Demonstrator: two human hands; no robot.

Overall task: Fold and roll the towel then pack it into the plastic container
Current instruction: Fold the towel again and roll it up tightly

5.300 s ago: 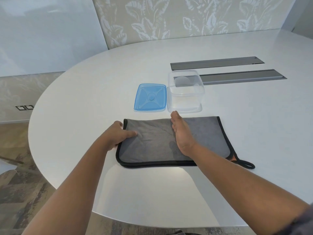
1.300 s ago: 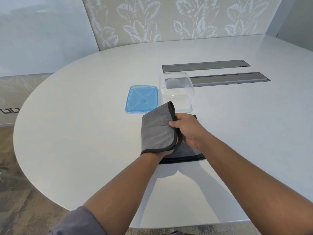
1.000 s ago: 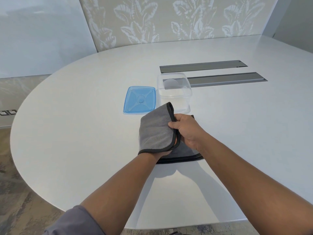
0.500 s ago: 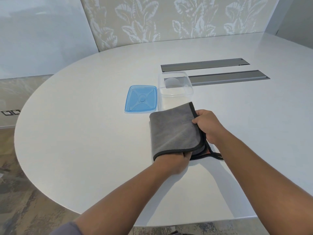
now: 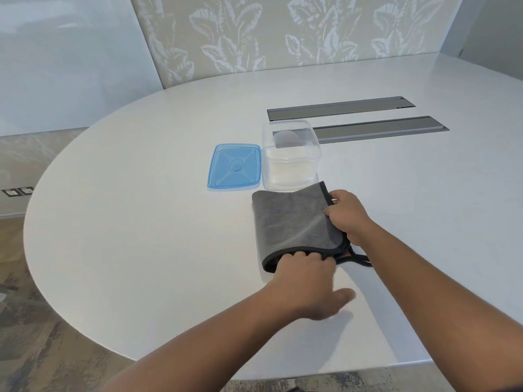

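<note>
Now the folded towel (image 5: 294,222) lies mid-desk (image 5: 141,222), touching the open box (image 5: 290,157); right grip (image 5: 346,215) pinches its far edge, left grip's (image 5: 307,278) fingers tuck under its near edge. Leaf-patterned wall (image 5: 283,32) behind.

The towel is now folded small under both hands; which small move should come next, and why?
Probably start rolling. The towel lies folded on the table, the left hand at its near edge, the right hand pinching its right edge. The open plastic container looks narrow, so rolling from the near edge toward it seems sensible.
</note>
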